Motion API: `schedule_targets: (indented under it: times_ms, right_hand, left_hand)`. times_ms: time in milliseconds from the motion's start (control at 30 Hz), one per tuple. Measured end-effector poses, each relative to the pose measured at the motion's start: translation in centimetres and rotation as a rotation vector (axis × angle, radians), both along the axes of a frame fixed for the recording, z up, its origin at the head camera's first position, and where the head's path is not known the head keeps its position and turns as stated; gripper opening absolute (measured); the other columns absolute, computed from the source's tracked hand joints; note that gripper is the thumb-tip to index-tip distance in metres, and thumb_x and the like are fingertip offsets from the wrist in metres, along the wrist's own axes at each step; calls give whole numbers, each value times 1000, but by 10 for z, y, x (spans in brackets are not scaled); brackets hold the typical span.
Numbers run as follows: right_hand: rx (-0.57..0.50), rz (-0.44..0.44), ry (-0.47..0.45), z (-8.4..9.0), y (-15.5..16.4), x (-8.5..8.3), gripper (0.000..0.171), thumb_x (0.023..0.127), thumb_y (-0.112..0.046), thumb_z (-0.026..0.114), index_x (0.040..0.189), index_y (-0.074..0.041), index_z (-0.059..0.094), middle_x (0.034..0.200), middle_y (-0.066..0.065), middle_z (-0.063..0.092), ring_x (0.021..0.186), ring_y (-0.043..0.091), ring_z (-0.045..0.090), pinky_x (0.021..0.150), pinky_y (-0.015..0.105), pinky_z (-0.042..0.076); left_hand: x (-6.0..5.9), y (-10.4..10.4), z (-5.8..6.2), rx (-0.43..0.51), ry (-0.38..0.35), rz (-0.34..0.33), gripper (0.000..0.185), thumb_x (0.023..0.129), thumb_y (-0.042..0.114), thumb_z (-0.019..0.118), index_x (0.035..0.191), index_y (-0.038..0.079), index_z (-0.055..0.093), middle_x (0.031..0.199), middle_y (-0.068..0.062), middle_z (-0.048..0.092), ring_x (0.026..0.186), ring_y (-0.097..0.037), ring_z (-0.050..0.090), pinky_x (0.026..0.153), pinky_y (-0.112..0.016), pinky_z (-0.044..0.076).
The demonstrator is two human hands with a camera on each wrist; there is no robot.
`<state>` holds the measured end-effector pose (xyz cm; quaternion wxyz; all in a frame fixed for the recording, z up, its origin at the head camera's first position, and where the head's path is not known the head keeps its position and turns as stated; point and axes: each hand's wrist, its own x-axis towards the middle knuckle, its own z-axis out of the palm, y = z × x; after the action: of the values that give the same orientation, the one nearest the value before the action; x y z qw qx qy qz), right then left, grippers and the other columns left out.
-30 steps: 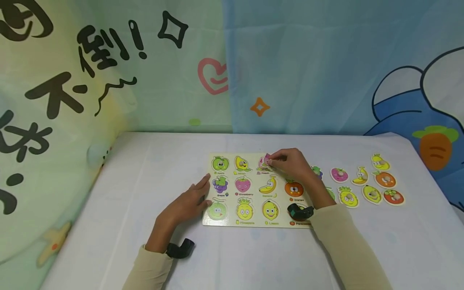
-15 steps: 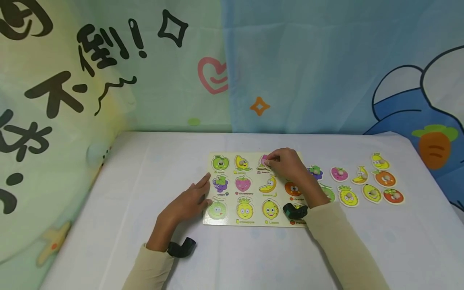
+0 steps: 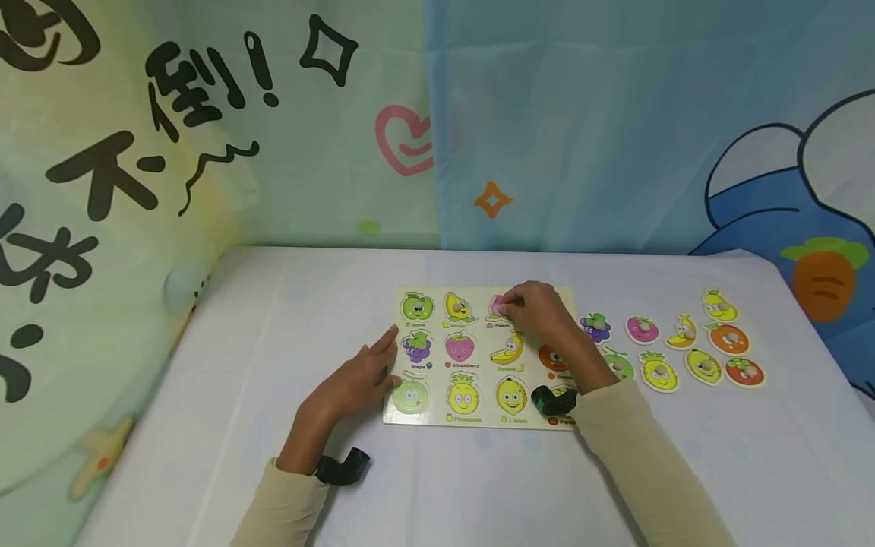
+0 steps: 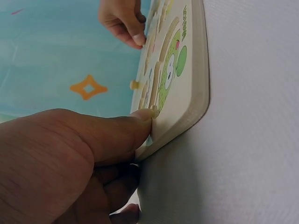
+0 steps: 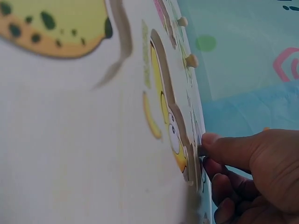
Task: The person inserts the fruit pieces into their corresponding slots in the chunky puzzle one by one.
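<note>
While my left hand (image 3: 358, 381) grips the fruit board (image 3: 421, 419) at its left edge | my right hand (image 3: 538, 310) pinches the pink peach piece (image 3: 496, 305) at the far row, right of centre | loose fruit pieces (image 3: 659, 373) lie right of the board

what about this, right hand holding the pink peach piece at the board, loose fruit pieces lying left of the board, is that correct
The side is wrong: the head view shows the loose fruit pieces lying right of the board. The rest holds.

The puzzle board (image 3: 437, 380) looks like smooth, glossy wood, the white tablecloth (image 3: 437, 490) matt fabric.
</note>
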<state>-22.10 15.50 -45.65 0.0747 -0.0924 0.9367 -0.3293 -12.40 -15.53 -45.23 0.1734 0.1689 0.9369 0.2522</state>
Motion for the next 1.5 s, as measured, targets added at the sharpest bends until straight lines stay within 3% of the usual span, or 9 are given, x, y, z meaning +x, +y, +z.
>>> schedule_targets:
  times_ms: [233, 700, 1100, 1500]
  right_hand:
    - [3, 0, 2, 0, 1, 2, 21, 96, -15, 63, 110, -2, 73, 112, 15, 65, 104, 30, 56, 91, 46, 48]
    - [-50, -34, 30, -1, 3, 6, 22, 96, -19, 64, 108, -3, 74, 107, 14, 64, 96, 28, 58, 82, 44, 50]
    - [-51, -21, 20, 2, 5, 6, 23, 96, -17, 64, 110, -2, 73, 109, 15, 66, 95, 28, 59, 83, 44, 50]
    - [-101, -35, 15, 13, 34, 15, 29, 98, -16, 59, 121, 0, 67, 110, 17, 66, 95, 29, 60, 82, 44, 50]
  left_hand:
    - [1, 0, -1, 6, 5, 0, 65, 96, 20, 63, 150, 1, 32, 161, -1, 14, 144, -19, 20, 117, -39, 16]
    - [2, 0, 0, 9, 0, 4, 65, 96, 19, 63, 150, 0, 31, 161, -2, 13, 144, -21, 20, 117, -40, 16]
    - [1, 1, 2, -11, -12, 16, 66, 96, 20, 63, 151, 4, 31, 161, 2, 12, 144, -18, 19, 117, -38, 16]
    - [1, 2, 3, -19, -23, 16, 66, 96, 21, 63, 151, 3, 31, 161, 2, 12, 145, -19, 19, 117, -39, 16]
